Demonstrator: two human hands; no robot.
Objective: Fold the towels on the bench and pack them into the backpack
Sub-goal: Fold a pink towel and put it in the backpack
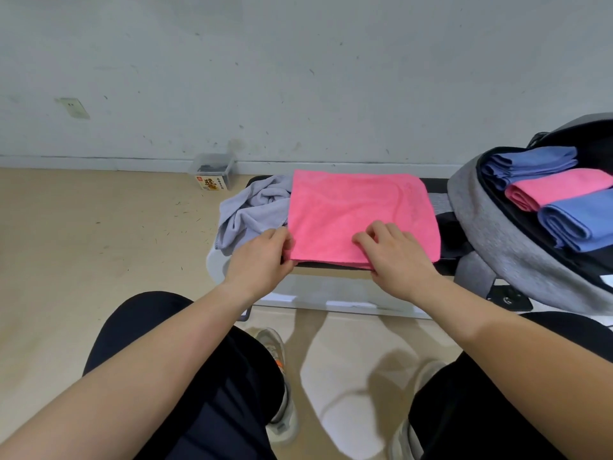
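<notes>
A pink towel (358, 207) lies flat on the black bench (434, 187), folded into a rough square. My left hand (262, 257) pinches its near left corner. My right hand (398, 257) grips the near edge, fingers curled on top of the cloth. A crumpled grey towel (252, 207) lies at the bench's left end, partly under the pink one. The grey backpack (497, 234) lies open at the right. Inside it are a folded blue towel (530, 166), a folded pink towel (557, 187) and another folded blue towel (580, 220).
A clear plastic box (214, 171) with a label stands on the floor by the wall, left of the bench. My knees and shoes are below the bench's near edge. Beige floor spreads to the left.
</notes>
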